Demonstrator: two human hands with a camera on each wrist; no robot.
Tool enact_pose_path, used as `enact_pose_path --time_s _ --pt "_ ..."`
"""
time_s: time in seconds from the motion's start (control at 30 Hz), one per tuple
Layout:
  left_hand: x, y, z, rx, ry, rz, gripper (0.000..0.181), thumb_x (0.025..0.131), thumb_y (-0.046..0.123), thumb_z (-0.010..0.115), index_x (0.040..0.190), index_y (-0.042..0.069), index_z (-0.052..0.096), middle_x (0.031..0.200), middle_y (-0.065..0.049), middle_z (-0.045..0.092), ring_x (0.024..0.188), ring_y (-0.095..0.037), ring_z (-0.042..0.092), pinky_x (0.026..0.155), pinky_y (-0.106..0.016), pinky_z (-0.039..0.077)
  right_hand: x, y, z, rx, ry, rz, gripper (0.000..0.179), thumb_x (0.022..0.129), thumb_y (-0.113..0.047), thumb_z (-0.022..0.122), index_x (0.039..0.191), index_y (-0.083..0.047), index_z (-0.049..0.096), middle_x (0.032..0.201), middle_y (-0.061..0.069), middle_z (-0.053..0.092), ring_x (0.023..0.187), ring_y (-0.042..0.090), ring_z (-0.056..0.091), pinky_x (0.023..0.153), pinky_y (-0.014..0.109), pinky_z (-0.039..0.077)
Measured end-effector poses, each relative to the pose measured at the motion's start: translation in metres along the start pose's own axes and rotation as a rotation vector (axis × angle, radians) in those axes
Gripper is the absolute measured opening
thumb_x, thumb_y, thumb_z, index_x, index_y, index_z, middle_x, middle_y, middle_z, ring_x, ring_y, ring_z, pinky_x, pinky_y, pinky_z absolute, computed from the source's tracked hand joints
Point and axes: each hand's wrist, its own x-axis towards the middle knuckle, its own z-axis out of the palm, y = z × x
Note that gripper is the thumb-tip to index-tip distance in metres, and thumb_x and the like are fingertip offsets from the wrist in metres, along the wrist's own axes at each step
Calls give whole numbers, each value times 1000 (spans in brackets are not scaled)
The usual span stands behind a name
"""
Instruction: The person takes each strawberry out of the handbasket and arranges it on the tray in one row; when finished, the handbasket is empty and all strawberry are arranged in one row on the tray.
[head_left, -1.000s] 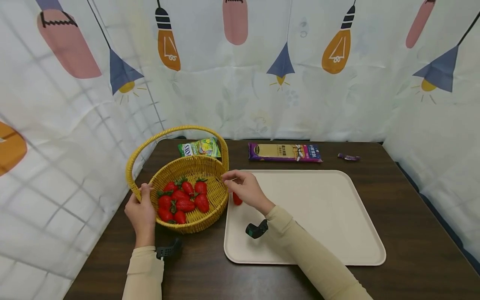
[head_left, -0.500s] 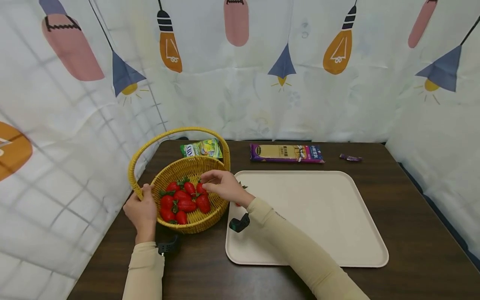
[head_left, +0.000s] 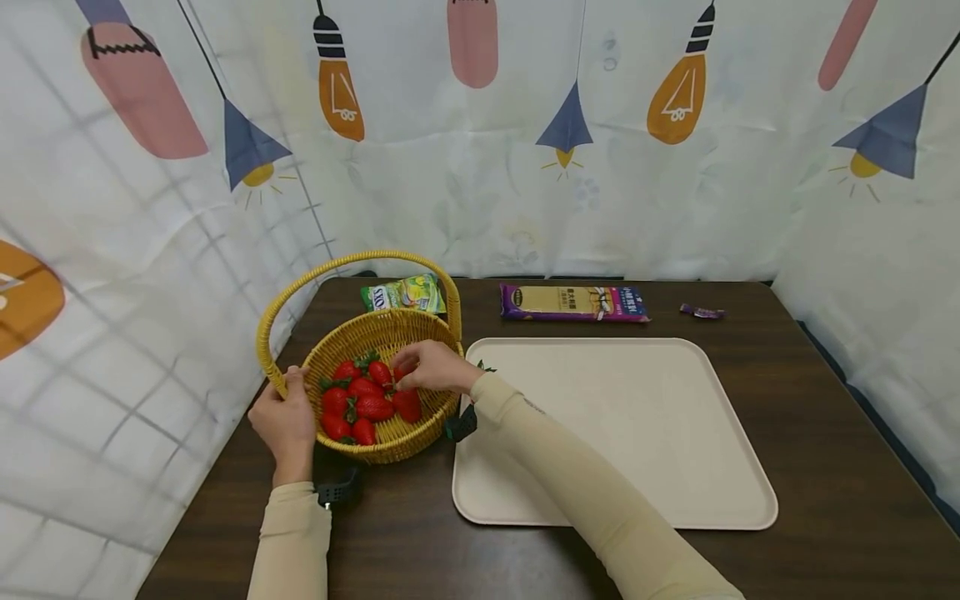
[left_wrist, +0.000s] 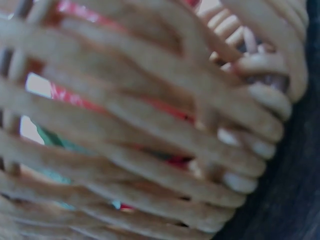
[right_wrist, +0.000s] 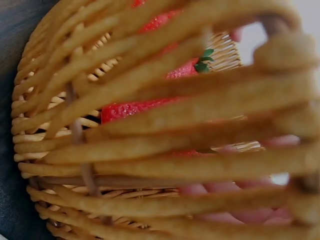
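In the head view, a yellow wicker basket stands on the dark table, towards its left edge, with its handle upright. Red strawberries with green caps lie heaped inside. The left hand grips the basket's left side where the handle meets the rim, fingers bent around it. The right hand reaches over the right rim, its bent fingers at one of the strawberries at the right of the heap; whether they are closed on it I cannot tell.

Right of the basket lies a cream tray; a green leafy tip shows at its far left corner, the rest hidden behind the right arm. Along the table's far edge, a green bag with large white lettering, not readable with certainty, lies behind the basket, and a purple-and-gold packet bears Chinese characters too small to read surely. A small purple wrapper lies near the far right corner, its pale print illegible.

In the left wrist view, blurred weave fills most of the frame, with red and green patches behind it.

In the right wrist view, strawberries and pinkish fingers show through the basket's weave; their grip is hidden.
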Motion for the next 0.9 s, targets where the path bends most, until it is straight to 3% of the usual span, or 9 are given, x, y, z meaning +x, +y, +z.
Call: enact_pose_path --time_s 0.2,0.37,0.53,0.7,0.9 --pt "0 0 0 -10 -10 -1 48 96 48 54 97 6 78 78 -18 67 61 -7 46 63 -27 33 5 -2 3 -132 -118 5 36 86 -12 75 120 -7 68 113 4 69 99 10 62 81 21 49" --pt "-2 1 -2 -7 -18 -6 49 97 48 53 100 7 78 80 -19 68 63 -5 48 64 -27 34 5 -2 9 -276 -231 -71 32 87 -12 74 118 -9 71 111 -1 70 98 6 62 82 16 47" --pt "-4 2 -3 -8 -18 2 50 97 49 53 99 5 78 81 -21 68 62 -8 46 64 -28 33 4 -2 13 -333 -302 -80 33 86 -9 74 119 -10 71 114 -2 68 102 6 60 85 17 46" --pt "-4 2 -3 -12 -12 5 50 96 49 53 100 6 78 82 -22 68 61 -9 45 63 -28 32 4 -3 15 -348 -361 -87 35 83 -6 75 118 -11 70 112 -4 67 101 6 58 87 18 45" --pt "-3 1 -3 -12 -10 6 50 96 49 53 100 7 78 81 -20 69 60 -9 45 63 -28 33 4 -2 15 -258 -433 -93 30 83 -1 72 111 -11 71 105 -7 68 94 5 56 82 19 47"
